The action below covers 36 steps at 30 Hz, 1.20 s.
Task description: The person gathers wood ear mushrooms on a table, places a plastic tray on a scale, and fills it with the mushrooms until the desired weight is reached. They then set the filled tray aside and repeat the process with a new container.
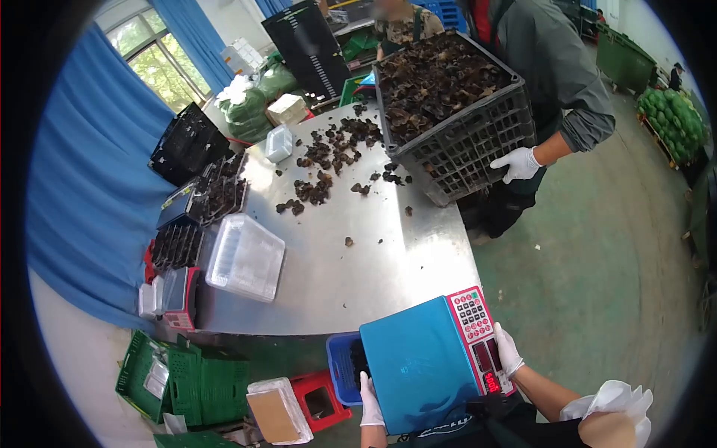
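Note:
A digital weighing scale point(418, 362) with a blue platform and a red-edged keypad panel is held low at the metal table's near corner. My left hand point(370, 402), in a white glove, grips its left edge, the fingers partly under it. On the right, my gloved right hand point(508, 351) holds the panel side beside the lit red display. A blue basket point(343, 373) with dark contents shows just left of the scale, partly hidden by it. Dark wood ear mushrooms point(314, 190) lie scattered over the far part of the table point(351, 276).
Across the table, a person's gloved hand point(517, 164) holds a tilted black crate point(478, 134) full of wood ear mushrooms. Stacked clear plastic trays point(246, 257) and another scale point(179, 299) line the left side. Green crates point(160, 377) and a red stool point(321, 402) stand on the floor.

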Each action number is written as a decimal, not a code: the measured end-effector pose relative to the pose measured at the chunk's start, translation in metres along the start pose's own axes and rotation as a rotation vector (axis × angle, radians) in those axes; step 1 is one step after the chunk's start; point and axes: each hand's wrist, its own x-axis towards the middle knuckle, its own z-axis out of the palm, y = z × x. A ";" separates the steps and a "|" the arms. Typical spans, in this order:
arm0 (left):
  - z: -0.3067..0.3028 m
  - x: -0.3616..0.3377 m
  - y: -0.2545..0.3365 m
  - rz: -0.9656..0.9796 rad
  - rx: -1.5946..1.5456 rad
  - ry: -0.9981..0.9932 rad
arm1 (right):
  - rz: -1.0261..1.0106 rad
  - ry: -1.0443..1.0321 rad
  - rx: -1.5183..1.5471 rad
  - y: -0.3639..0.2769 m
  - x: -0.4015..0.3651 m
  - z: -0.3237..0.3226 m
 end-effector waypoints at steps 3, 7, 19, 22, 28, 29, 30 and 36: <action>-0.020 -0.018 0.000 0.050 0.066 0.067 | 0.138 -0.032 0.085 -0.002 -0.028 0.003; -0.033 -0.053 -0.007 0.072 0.045 -0.038 | 0.010 -0.054 -0.007 0.010 -0.058 -0.006; -0.062 -0.080 -0.034 0.147 -0.062 -0.066 | 0.012 -0.110 0.067 -0.009 -0.109 -0.014; -0.060 -0.088 -0.032 0.143 -0.063 -0.030 | -0.001 -0.130 0.048 0.000 -0.101 -0.015; -0.058 -0.094 -0.039 0.180 -0.031 0.008 | 0.006 -0.146 0.040 -0.005 -0.098 -0.018; -0.058 -0.093 -0.040 0.190 -0.033 0.003 | 0.019 -0.157 0.067 -0.006 -0.098 -0.017; -0.057 -0.093 -0.040 0.198 -0.036 -0.003 | 0.031 -0.167 0.093 -0.008 -0.098 -0.016; -0.034 -0.097 -0.031 0.175 0.010 -0.006 | 0.023 -0.134 0.025 -0.004 -0.076 -0.022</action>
